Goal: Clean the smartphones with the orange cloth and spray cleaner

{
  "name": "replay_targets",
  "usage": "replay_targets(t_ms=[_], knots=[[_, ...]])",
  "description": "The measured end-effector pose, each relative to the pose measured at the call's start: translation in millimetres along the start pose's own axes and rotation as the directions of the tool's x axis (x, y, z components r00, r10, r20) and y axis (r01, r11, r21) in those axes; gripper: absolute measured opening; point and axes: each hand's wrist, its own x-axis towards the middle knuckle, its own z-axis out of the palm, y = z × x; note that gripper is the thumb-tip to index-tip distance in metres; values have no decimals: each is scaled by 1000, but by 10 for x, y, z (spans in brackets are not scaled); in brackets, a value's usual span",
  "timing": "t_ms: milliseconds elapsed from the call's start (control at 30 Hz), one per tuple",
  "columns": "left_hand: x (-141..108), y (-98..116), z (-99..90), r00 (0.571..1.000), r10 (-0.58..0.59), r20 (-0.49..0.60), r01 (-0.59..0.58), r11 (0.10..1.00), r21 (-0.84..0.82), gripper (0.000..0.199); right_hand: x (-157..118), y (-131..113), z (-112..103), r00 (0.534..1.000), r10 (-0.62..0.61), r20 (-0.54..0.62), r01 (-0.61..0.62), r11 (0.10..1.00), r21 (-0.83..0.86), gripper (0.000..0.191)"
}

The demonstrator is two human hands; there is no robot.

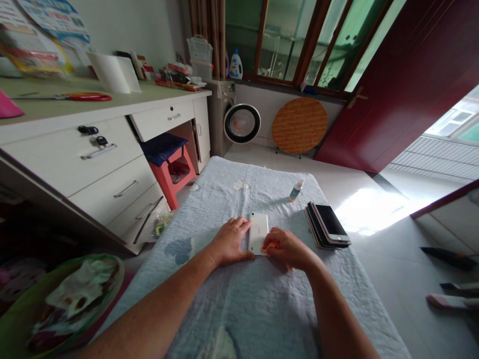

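Observation:
A white phone (258, 230) lies back side up on the blue-grey cloth (224, 309) covering the table. My left hand (231, 243) rests at its left side, fingers bent against the upper left edge and the thumb near the bottom edge. At the lower right of the phone, my right hand (284, 248) is closed on an orange cloth (272, 245), which touches the phone's back. A small spray bottle (296, 190) stands upright further back. To the right is a stack of phones (327, 227), the top one with its dark screen up.
At the left are a white desk (112, 172) and a red stool (175, 174) with a dark cushion. A green basket (119, 279) holds crumpled items at the lower left. Behind stand a washing machine (220, 117) with its door ajar and a round wooden board (300, 124).

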Motion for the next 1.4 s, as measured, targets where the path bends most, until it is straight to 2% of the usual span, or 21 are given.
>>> replay_targets(t_ms=[100,267,567,667,800,967,1133,1300,1400], knots=[[-1,-2,-2,1000,8,-3,-8,1000,-3,85,85,88,40,990,24,-136,-28,999,-31,18],[-1,-8,3,1000,6,-3,-6,1000,-7,87,295,211,70,941,48,-335,-89,990,-106,20],[-5,24,-24,1000,5,-23,-6,1000,-11,82,638,289,74,877,56,-477,-164,968,-188,22],[-1,19,-10,999,8,-31,-8,1000,-4,83,670,304,114,864,50,-502,-165,968,-189,23],[1,4,9,999,13,-38,-14,1000,-2,84,633,294,169,857,5,-516,-107,980,-167,23],[-1,7,-9,1000,10,-18,-11,1000,-6,84,540,259,137,921,-53,-386,-2,990,-141,20],[-11,16,-29,1000,15,-15,-15,1000,-1,85,412,136,15,992,-97,-80,94,995,-36,23],[-18,17,-40,1000,9,-2,-9,1000,-4,84,310,-9,-63,978,-72,195,63,997,50,25],[-13,14,-34,1000,14,-5,-14,1000,-11,84,313,3,-56,977,-60,205,45,996,76,25]])
